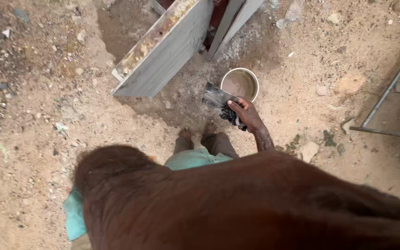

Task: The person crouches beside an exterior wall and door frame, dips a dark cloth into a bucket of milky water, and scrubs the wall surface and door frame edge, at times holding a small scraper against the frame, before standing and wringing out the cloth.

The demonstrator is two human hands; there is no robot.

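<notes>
My right hand (247, 115) reaches down in front of me and grips a flat grey metal trowel blade (216, 97) together with a dark patterned cloth (231, 116). The blade lies at the left rim of a round metal pan (253, 78) that holds muddy water and sits on the sandy ground. My bare feet (186, 134) stand just below the blade. A large blurred brown shape (237, 203), my own bare arm or body close to the camera, fills the lower part of the view. My left hand does not show.
A grey metal panel (163, 58) with a rusty top edge stands beside a dug hollow (121, 23) at the top. A thin metal rod frame (385, 97) lies at the right. Stones (309, 150) and debris litter the sand. Teal cloth (74, 215) shows at lower left.
</notes>
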